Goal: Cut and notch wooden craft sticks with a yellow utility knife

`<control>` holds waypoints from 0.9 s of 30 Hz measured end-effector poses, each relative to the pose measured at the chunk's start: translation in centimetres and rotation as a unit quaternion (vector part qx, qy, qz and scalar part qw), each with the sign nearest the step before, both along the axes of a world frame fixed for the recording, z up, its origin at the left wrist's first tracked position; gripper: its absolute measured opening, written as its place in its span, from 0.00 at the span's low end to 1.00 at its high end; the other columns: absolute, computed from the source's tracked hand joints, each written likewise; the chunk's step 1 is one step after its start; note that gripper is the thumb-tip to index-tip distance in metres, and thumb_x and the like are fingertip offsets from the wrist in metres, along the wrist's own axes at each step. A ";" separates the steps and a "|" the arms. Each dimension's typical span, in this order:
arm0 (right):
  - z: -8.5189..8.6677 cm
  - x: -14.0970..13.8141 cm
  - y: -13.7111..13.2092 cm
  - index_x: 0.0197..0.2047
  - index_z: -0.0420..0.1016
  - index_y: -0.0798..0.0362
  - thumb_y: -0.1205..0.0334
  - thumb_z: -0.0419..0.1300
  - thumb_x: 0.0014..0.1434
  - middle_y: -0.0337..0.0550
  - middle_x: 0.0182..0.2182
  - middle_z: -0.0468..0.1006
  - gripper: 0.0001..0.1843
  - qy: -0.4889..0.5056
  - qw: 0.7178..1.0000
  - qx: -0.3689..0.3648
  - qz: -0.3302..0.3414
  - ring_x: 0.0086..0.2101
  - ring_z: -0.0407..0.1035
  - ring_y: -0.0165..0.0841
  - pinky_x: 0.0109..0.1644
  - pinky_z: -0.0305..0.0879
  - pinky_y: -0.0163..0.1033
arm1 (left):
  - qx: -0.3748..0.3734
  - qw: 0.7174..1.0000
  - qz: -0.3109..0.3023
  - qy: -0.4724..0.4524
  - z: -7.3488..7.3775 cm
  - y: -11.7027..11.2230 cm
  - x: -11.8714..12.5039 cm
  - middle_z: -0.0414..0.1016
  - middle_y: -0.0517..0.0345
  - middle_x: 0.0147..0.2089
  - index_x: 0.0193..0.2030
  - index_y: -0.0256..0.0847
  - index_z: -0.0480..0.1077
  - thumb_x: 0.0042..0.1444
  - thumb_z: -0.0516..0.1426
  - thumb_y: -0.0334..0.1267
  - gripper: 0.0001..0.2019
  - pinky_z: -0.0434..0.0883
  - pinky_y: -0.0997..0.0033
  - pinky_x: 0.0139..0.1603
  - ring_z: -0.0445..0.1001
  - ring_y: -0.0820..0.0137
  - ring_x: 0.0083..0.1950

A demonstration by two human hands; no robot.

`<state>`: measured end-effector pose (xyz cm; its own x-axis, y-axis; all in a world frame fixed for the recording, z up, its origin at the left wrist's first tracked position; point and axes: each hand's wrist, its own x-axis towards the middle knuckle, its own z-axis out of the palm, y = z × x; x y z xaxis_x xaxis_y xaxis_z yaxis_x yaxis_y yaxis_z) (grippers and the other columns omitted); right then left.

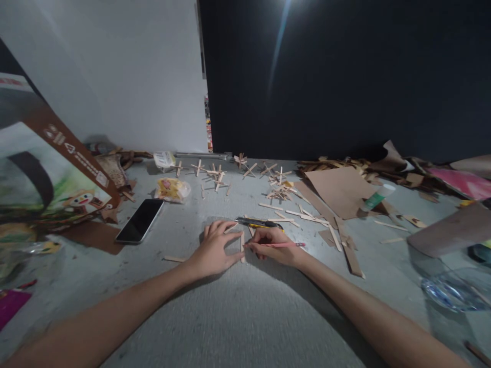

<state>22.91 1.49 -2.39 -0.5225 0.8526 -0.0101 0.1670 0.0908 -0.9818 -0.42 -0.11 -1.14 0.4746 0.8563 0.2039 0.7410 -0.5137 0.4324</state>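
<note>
My left hand (215, 248) lies on the grey table with its fingers pressed down on a short wooden stick (242, 246) that stands lengthwise between my hands. My right hand (274, 244) is closed around a pink pencil (286, 245), whose tip touches that stick. A yellow and black utility knife (256, 223) lies just beyond my hands. Several more wooden sticks (295, 217) are scattered behind it.
A black phone (140, 220) lies to the left, next to a printed cardboard box (49, 174). Small stick crosses (215, 174) and a snack wrapper (172, 189) sit further back. Brown cardboard sheets (337, 191), a glue tube (378, 197) and scraps fill the right side; a clear bowl (456, 291) is near right.
</note>
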 end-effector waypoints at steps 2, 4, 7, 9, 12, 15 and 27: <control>0.0 0.0 0.0 0.30 0.73 0.51 0.41 0.73 0.57 0.38 0.20 0.75 0.24 0.001 1.000 -0.001 -0.001 0.21 0.68 0.30 0.25 0.61 0.35 | 0.001 1.000 -0.001 0.003 0.1 0.0 0.0 0.70 0.48 0.71 0.60 0.51 0.79 0.58 0.69 0.44 0.22 0.61 0.40 0.71 0.62 0.48 0.72; -0.1 0.0 0.0 0.30 0.73 0.51 0.40 0.73 0.56 0.38 0.20 0.75 0.24 0.010 1.000 -0.005 -0.002 0.20 0.68 0.30 0.25 0.61 0.35 | 0.002 1.000 0.000 0.005 0.1 0.0 0.0 0.70 0.48 0.71 0.60 0.51 0.79 0.58 0.69 0.43 0.22 0.61 0.41 0.71 0.62 0.48 0.72; -0.2 -0.1 0.1 0.30 0.72 0.51 0.38 0.73 0.55 0.37 0.20 0.75 0.25 0.019 1.000 -0.005 0.000 0.20 0.68 0.29 0.25 0.61 0.35 | 0.004 1.000 0.001 0.003 0.1 0.0 0.0 0.70 0.48 0.71 0.60 0.50 0.79 0.58 0.69 0.43 0.23 0.61 0.40 0.71 0.63 0.47 0.72; -0.2 -0.1 0.1 0.30 0.71 0.51 0.38 0.72 0.56 0.36 0.19 0.75 0.25 0.018 1.000 0.000 0.000 0.20 0.68 0.29 0.25 0.61 0.34 | 0.004 1.000 0.001 -0.001 0.0 0.0 0.0 0.70 0.48 0.70 0.61 0.51 0.79 0.58 0.69 0.43 0.23 0.61 0.40 0.71 0.63 0.47 0.72; -0.2 0.0 0.0 0.31 0.72 0.51 0.38 0.72 0.57 0.36 0.19 0.75 0.25 0.018 1.000 0.006 0.001 0.20 0.68 0.29 0.25 0.62 0.34 | 0.000 1.000 0.003 -0.005 -0.1 0.0 0.0 0.70 0.49 0.70 0.61 0.52 0.79 0.58 0.69 0.43 0.23 0.60 0.40 0.72 0.62 0.47 0.72; -0.1 0.0 -0.1 0.31 0.72 0.51 0.39 0.71 0.58 0.37 0.19 0.74 0.25 0.019 1.000 0.009 0.001 0.20 0.68 0.29 0.25 0.61 0.34 | 0.000 1.000 0.005 -0.006 0.0 -0.1 0.0 0.70 0.49 0.70 0.61 0.52 0.79 0.58 0.69 0.43 0.23 0.60 0.40 0.72 0.62 0.47 0.72; -0.3 0.1 0.0 0.31 0.71 0.51 0.40 0.71 0.59 0.37 0.21 0.74 0.24 0.019 1.000 0.009 0.007 0.21 0.68 0.29 0.26 0.62 0.34 | 0.008 1.000 -0.002 0.007 0.0 -0.1 0.0 0.69 0.50 0.71 0.60 0.55 0.80 0.58 0.69 0.42 0.22 0.62 0.38 0.70 0.63 0.46 0.72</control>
<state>22.96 1.52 -2.74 -0.5342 0.8450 0.0255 0.1287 0.1111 -0.9854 -0.40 -0.26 -1.12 0.4816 0.8506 0.2113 0.7446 -0.5242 0.4132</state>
